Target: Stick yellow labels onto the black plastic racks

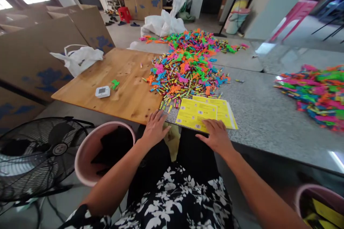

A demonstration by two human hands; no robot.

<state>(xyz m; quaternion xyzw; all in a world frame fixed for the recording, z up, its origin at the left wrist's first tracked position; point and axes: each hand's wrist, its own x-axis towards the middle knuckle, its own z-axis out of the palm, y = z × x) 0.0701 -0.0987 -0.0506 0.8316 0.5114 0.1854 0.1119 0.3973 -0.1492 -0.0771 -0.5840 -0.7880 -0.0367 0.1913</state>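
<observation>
1. One pink bucket [88, 150] stands low at the left, beside a fan [40, 154], within easy drop of the wooden board [118, 78].
2. Left hand [155, 128] lies flat at the board's near edge, fingers loosely together, pinching nothing, touching stray pieces from the coloured pile [185, 68].
3. Right hand [216, 136] presses the yellow cards [199, 111], fingers slightly spread, apparently steadying the stack at the grey table's [268, 121] edge.

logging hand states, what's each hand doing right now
left hand: open, flat on the wooden board's near edge, holding nothing
right hand: open, palm down on the yellow cards, holding nothing
</observation>
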